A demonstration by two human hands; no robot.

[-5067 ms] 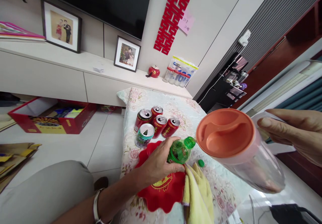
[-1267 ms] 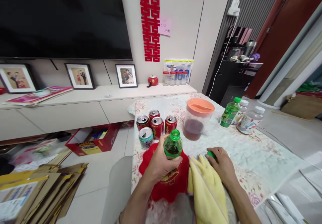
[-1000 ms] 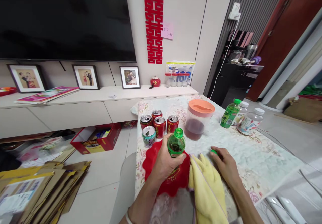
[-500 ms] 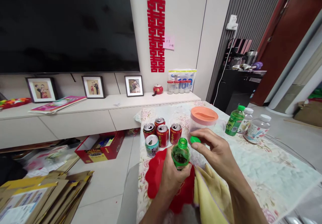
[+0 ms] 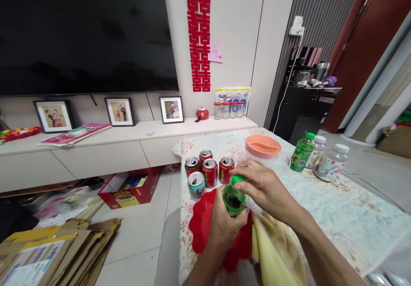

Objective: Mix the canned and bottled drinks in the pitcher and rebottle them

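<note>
My left hand (image 5: pixel 223 224) is wrapped round a green plastic bottle (image 5: pixel 233 201), holding it upright above a red scalloped tray (image 5: pixel 202 226). Dark contents show inside the bottle. On the bottle's mouth sits a green bottle cap (image 5: pixel 238 179), pinched between the thumb and fingers of my right hand (image 5: pixel 261 183). How far the cap is threaded on cannot be seen. A yellow cloth (image 5: pixel 278 247) lies below my right wrist, partly over the tray. Close behind my left hand stand several opened drink cans (image 5: pixel 209 172), red ones and one teal can (image 5: pixel 196 185).
A clear pitcher with an orange lid (image 5: pixel 263 144) stands beyond my right hand. Farther right on the flowered tablecloth (image 5: pixel 340 209) are another green bottle (image 5: pixel 302 153) and two white-capped bottles (image 5: pixel 332 164). Flattened cardboard (image 5: pixel 64 251) and a red box (image 5: pixel 131 189) lie on the floor.
My right hand has moved left with the green cap, from beside the bottle onto its mouth. The left hand keeps its hold on the bottle.
</note>
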